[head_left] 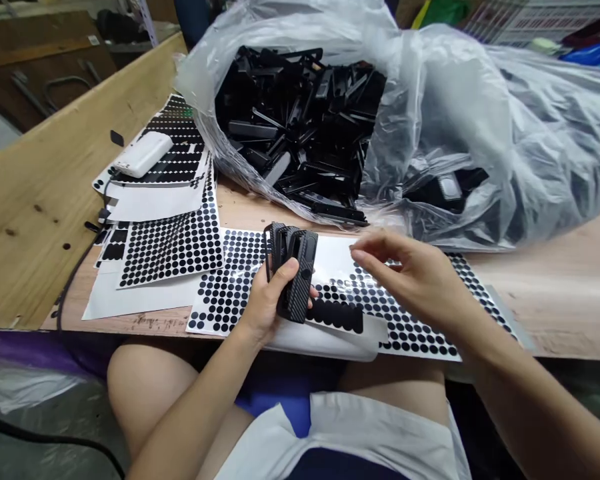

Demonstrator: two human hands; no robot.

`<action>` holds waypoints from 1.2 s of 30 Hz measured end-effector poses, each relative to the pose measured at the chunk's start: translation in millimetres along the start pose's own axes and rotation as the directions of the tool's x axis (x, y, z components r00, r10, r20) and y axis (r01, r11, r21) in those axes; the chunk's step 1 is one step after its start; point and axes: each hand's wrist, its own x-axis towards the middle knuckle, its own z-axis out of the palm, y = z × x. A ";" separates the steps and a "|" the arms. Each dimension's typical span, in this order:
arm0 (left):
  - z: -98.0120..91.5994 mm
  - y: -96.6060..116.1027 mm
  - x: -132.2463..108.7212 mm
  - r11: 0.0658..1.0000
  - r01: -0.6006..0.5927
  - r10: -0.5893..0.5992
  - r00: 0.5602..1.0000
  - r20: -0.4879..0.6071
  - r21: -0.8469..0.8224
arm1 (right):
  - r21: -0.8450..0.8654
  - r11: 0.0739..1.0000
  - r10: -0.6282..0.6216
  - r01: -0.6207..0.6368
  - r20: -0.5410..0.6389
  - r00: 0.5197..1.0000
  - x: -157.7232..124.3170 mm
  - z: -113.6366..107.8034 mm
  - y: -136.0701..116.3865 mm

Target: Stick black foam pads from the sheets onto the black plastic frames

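My left hand grips a small stack of black plastic pieces with a carbon-fibre pattern, thumb across the top one, which has a small round spot near its middle. To the right, my right hand hovers over a white sheet of black round stickers, thumb and index finger pinched. Whatever is between those fingertips, if anything, is too small to make out. Below the held pieces, a black strip with a scalloped edge lies on curled white backing paper at the table edge.
A large clear plastic bag full of black plastic parts lies open at the back. More sticker sheets overlap at left, under a white power bank with a cable. A wooden board walls the left side.
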 end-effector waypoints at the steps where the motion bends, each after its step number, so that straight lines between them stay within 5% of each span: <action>1: 0.0 0.4 0.6 1.000 0.000 0.000 1.000 0.009 -0.005 | -0.043 0.999 0.008 -0.004 0.092 0.996 -6.1 -6.0 8.4; 5: 1.0 1.8 1.9 1.000 0.001 -0.001 1.000 0.011 -0.016 | -0.081 0.997 0.016 0.011 0.326 0.945 -36.0 -20.6 16.9; 10: 1.2 2.2 1.8 0.999 0.021 -0.021 1.000 0.004 -0.033 | 0.174 0.982 -0.104 0.074 0.170 0.980 -45.0 -33.0 -16.5; 13: -0.7 2.2 0.9 0.998 0.055 -0.055 0.998 0.016 -0.031 | 0.438 0.895 0.067 -0.088 0.064 0.996 -22.3 -29.5 -25.4; 17: -3.0 3.0 -0.1 0.994 0.106 -0.105 0.994 0.038 -0.023 | 0.650 0.694 0.202 -0.310 0.237 0.950 15.1 -5.2 -22.4; 24: -2.8 5.5 -0.1 0.989 0.140 -0.137 0.989 0.058 -0.054 | 0.628 0.735 0.055 -0.256 0.321 0.945 29.0 13.7 -22.9; 36: -4.7 4.7 0.5 0.986 0.156 -0.151 0.984 0.096 -0.052 | 0.628 0.732 0.064 -0.264 0.323 0.944 29.2 17.2 -20.9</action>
